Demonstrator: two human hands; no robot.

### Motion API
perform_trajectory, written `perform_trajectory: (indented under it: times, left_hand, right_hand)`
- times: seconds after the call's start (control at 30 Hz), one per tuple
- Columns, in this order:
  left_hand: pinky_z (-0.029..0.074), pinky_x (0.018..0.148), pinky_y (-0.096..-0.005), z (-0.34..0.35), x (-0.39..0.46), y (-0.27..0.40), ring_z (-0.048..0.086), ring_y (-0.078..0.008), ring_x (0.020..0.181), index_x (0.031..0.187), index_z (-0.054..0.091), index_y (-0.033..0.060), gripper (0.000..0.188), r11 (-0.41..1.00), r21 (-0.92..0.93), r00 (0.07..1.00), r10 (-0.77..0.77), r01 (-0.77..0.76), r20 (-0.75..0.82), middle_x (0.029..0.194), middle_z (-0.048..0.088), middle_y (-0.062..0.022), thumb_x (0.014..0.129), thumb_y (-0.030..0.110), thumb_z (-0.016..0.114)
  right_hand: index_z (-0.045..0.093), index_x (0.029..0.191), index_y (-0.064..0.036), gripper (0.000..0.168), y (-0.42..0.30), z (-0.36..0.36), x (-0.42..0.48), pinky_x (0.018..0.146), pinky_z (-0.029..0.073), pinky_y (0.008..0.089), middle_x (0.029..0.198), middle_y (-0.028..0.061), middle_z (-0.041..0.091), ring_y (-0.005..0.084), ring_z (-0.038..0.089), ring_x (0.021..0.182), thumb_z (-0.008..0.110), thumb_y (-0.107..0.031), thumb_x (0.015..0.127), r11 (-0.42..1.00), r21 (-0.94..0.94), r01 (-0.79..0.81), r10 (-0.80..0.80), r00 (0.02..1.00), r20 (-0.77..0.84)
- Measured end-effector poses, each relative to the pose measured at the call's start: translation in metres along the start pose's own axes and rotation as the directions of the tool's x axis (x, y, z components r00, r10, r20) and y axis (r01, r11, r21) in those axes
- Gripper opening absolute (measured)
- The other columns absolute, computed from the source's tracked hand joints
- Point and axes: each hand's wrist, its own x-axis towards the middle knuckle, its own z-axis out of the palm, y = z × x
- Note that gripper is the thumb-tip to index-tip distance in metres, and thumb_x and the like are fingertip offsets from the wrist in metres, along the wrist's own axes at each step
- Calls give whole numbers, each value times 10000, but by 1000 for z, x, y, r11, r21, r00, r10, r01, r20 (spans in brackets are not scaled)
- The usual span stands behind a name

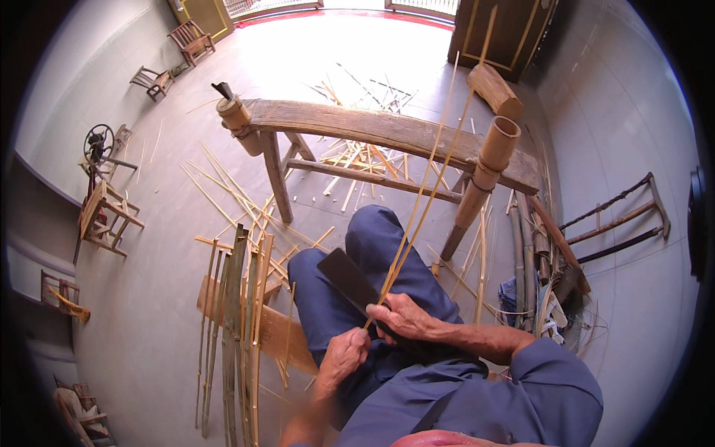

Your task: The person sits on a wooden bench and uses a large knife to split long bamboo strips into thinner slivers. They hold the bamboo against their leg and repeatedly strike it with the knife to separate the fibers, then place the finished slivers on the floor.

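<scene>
My right hand (405, 315) grips a broad dark knife (349, 279) over my lap, its handle mostly hidden by the hand. The right thumb presses on a long, thin bamboo strip (414, 207), which parts into two lengths beyond the blade. Both lengths run up and away, passing over the wooden trestle bench (363, 120). Just below the blade, my left hand (346, 352) pinches the near end of the strip. Left of my knees, several split bamboo lengths (230, 313) lie across a low wooden plank bench (279, 335).
Bamboo tubes (497, 145) are tied to the trestle bench's ends, the left one (234, 117) holding a dark tool. Bamboo offcuts (363, 159) litter the floor. A log (494, 92) lies behind; a frame saw (614, 223) leans by the right wall. Small chairs (192, 40) line the left.
</scene>
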Motion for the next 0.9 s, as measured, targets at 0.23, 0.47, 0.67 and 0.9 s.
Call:
perform_trajectory:
  times: [0.23, 0.47, 0.67, 0.9]
  left_hand:
    - [382, 501, -290, 8, 7, -1, 491, -102, 510, 799, 602, 26, 474, 985, 72, 985, 161, -156, -66, 564, 527, -28, 1062, 397, 473]
    - [392, 513, -272, -5, -10, -12, 485, -97, 529, 817, 617, 33, 504, 994, 104, 998, 44, -39, -39, 583, 541, -15, 1065, 433, 438]
    - [393, 505, -264, 9, 1, 8, 487, -93, 505, 808, 606, 33, 467, 994, 38, 992, 102, -99, -79, 572, 548, -17, 1065, 396, 463]
    - [378, 499, -268, 5, -4, -15, 468, -89, 505, 809, 605, 29, 484, 988, 67, 987, 141, -136, -70, 568, 529, -15, 1068, 409, 457]
  right_hand:
    - [561, 920, -2, 351, 9, 11, -2, 479, 495, 292, 671, 75, 622, 142, 609, 525, 484, -320, 1050, 996, -57, 69, -62, 991, 117]
    - [559, 907, 7, 412, 4, -3, 4, 486, 495, 282, 674, 74, 629, 142, 611, 522, 479, -369, 1055, 1000, 7, -3, 4, 999, -49]
    - [559, 950, 0, 363, 17, 10, 2, 447, 469, 291, 644, 68, 599, 141, 576, 483, 489, -341, 1051, 999, 10, 43, -43, 997, 64]
    - [557, 902, 2, 387, 4, 5, 0, 474, 492, 289, 670, 82, 618, 143, 598, 515, 471, -343, 1055, 998, 50, -33, 32, 999, 13]
